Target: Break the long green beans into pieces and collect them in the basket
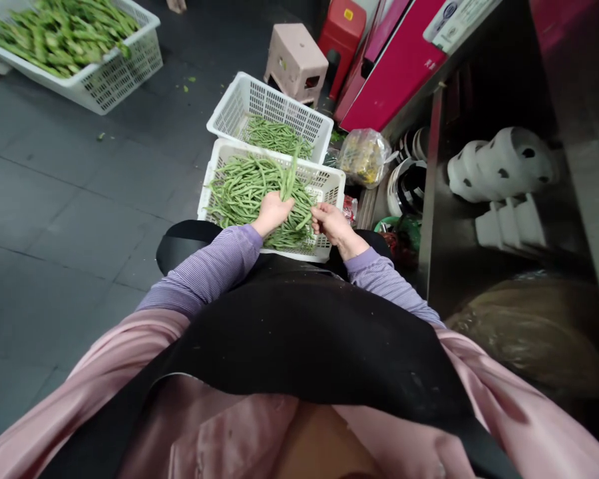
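A white basket [207, 193] full of long green beans [242, 189] rests near my knees. Above the beans, my left hand [274, 211] is closed around a small bunch of green beans [289, 178] that points up and away from me. My right hand [332, 223] is over the basket's right side, its thumb and fingers pinched together at the end of a green bean [304, 219]. Just beyond, a second white basket [229, 110] holds a smaller pile of green beans [277, 135].
Another white basket [124, 80] with thicker green vegetables stands at the upper left. A pale stool [299, 56], a red stool [343, 33] and a plastic bag [364, 156] lie beyond. To the right is a metal shelf [432, 193] with white containers [504, 163].
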Demonstrator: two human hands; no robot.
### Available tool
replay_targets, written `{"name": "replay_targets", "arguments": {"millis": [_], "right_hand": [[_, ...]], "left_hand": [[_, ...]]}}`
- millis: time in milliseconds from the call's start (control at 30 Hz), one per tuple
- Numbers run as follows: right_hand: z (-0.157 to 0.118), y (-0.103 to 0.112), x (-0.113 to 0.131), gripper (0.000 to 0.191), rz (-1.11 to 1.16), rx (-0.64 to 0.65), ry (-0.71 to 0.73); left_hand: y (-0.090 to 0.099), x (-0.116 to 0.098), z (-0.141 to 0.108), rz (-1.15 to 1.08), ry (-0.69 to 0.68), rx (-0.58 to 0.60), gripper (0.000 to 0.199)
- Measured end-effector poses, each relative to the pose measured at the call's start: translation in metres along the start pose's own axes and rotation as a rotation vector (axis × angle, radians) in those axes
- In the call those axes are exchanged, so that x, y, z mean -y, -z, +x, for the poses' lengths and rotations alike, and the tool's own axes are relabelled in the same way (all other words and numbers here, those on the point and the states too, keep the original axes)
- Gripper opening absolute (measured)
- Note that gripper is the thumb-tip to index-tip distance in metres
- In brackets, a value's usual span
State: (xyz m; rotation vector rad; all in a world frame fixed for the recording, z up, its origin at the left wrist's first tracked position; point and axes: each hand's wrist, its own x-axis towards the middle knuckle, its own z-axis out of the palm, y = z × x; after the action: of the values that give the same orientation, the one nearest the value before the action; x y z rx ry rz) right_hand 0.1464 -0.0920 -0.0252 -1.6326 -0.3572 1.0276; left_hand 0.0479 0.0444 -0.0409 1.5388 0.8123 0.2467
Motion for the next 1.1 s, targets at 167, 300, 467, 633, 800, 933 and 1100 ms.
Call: {"name": "replay_targets", "arguments": {"millis": [167,300,467,633,800,933,1100], "right_hand": [[-0.004,0.004,0.003,0.047,0.094,-0.157,0.047],[-0.008,0.006,0.003,0.045,0.115,-0.204,0.104],[-0.010,0.002,0.004,0.043,0.038,-0.266,0.188],[-0.013,0.000,0.005,0.037,-0.112,-0.300,0.241],[-0.018,-0.003,0.007,0.034,-0.189,-0.310,0.296],[-0.014,-0.008,-0.001,0.037,0.073,-0.265,0.195],[-0.001,-0.003,-0.014,0.028,0.544,-0.298,-0.088]], "left_hand": [[0.002,0.004,-0.013,-0.265,0.091,0.389,0.038],[0.001,0.004,-0.020,-0.295,0.075,0.369,0.034],[0.000,0.001,-0.021,-0.341,0.134,0.475,0.023],[-0.001,-0.001,-0.020,-0.343,0.132,0.442,0.019],[-0.003,0.000,-0.018,-0.352,0.147,0.478,0.022],[-0.008,0.001,-0.023,-0.434,0.097,0.457,0.025],[-0.011,0.000,-0.022,-0.478,0.151,0.471,0.025]]}}
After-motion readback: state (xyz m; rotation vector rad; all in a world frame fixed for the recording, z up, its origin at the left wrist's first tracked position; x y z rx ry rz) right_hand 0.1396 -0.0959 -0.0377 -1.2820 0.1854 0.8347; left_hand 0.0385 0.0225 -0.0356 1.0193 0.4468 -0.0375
